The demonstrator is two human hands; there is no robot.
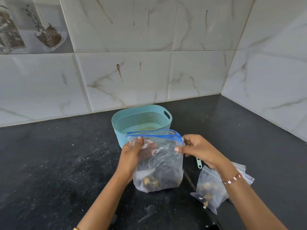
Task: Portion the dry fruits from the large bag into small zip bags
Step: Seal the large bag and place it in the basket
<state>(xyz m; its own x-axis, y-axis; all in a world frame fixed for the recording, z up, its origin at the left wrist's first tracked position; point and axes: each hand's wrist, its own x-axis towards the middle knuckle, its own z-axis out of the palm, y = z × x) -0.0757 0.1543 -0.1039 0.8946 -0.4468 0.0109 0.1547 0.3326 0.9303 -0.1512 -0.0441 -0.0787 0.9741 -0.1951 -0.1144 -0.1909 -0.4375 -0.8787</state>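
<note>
I hold the large clear plastic bag with the blue zip strip (157, 163) upright mid-countertop, before the teal perforated basket (141, 120), left hand (132, 151) pinching one side, right hand (196, 150) the zip corner, seemingly to hold its mouth open, a filled small clear zip bag (209, 190) lying toward the counter's right edge

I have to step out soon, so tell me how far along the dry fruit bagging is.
One small zip bag with dry fruits in it lies on the counter. The left hand and right hand both grip the large bag near its blue zip, which looks open. Some fruit remains at its bottom, so more portioning seems left. The basket behind holds no bags.
</note>
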